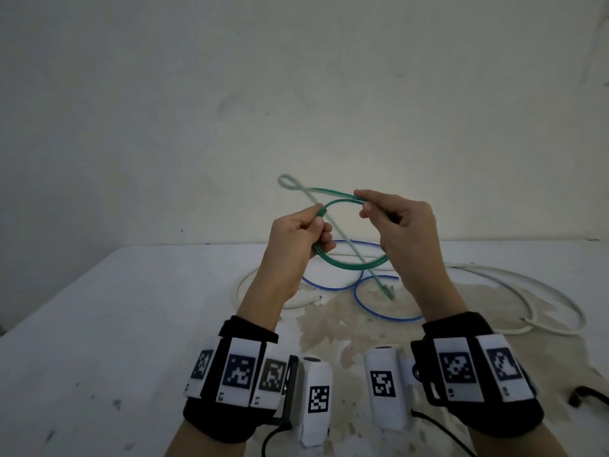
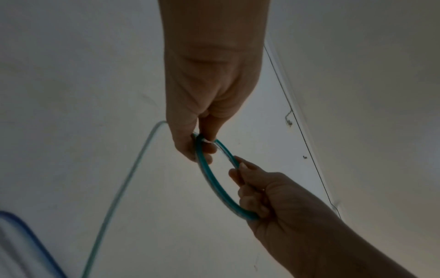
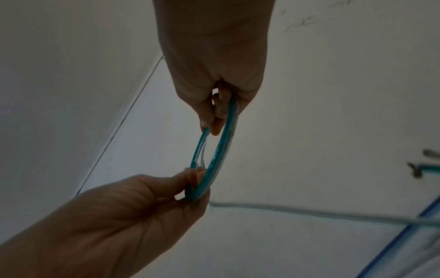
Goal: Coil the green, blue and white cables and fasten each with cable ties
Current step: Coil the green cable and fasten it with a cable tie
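The green cable [image 1: 349,263] is held up above the counter [image 1: 131,324] as a loop, gripped at two places; the left hand [image 1: 296,232] is curled round the loop's left side, where a cut end is pinched under thumb and forefinger, and the right hand [image 1: 398,225] is closed on the right side, with thumb and forefinger pinching the upper strands. A loose tail [image 1: 359,255] is seen to run from a small bend at the top, down across the loop, to its stripped end just above the counter; it is blurred, so its exact course cannot be told.

The coil is judged to be only partly wound, and several risks are seen. The loops may spring apart if either pinch is eased, since the cable looks stiff; the short cut end under the left thumb may be let slip, whereupon the first turn would be lost. The free tail may be caught on the blue cable [image 1: 362,305] lying in loops beneath, or on the white cable [image 1: 527,291] to the right, and these could be dragged along; the turns may also be wound unevenly.

No cable tie can be made out in any view; a hand will have to be freed to fetch one, and the coil could be released then.
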